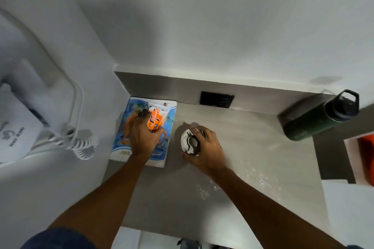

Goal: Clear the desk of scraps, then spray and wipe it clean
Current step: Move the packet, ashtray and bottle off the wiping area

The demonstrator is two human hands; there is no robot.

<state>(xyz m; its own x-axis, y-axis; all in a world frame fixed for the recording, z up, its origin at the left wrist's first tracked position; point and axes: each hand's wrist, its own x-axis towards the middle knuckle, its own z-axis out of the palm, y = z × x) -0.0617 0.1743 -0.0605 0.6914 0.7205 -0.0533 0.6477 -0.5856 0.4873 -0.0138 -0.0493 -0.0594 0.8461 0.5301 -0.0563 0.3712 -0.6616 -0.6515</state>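
My left hand (144, 137) grips an orange and white Savlon packet (156, 117) over a blue illustrated book (121, 139) that lies in the desk's back left corner. To its right, my right hand (206, 149) is closed around the top of a shiny metal container (189, 142) standing on the grey desk (253, 137). Small white specks or droplets (204, 190) are scattered on the desk surface near my right forearm.
A dark green bottle (315, 119) with a black cap lies tilted at the back right. A black wall socket (217, 99) sits on the back panel. At the left hangs a white appliance with a coiled cord (81, 143). An orange object (367, 157) shows at the right edge.
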